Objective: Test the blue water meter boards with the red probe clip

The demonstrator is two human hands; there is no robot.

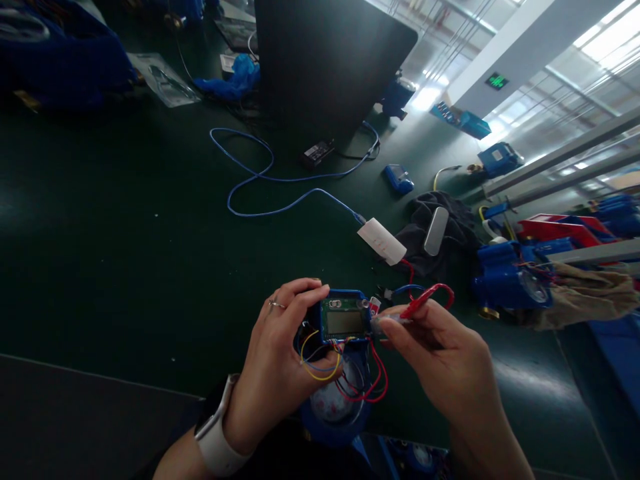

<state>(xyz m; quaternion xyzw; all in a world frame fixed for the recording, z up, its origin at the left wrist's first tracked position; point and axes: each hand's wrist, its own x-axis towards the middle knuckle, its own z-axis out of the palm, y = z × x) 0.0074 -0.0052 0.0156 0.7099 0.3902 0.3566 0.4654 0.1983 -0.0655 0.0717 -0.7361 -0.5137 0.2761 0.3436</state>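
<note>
My left hand is closed around a small blue-cased display module, whose green circuit board and grey screen face up. Red, yellow, blue and black wires loop out from its lower side. Directly beneath is a blue water meter with a round dial, partly covered by the wires and my left thumb. My right hand pinches a clear-ended connector on a red cable at the module's right edge. Whether the connector is seated there, I cannot tell.
A white adapter box on a long blue cable lies ahead. Farther off are a black monitor, a power brick and a small blue case. To the right, a dark cloth and more blue meters sit near metal rails.
</note>
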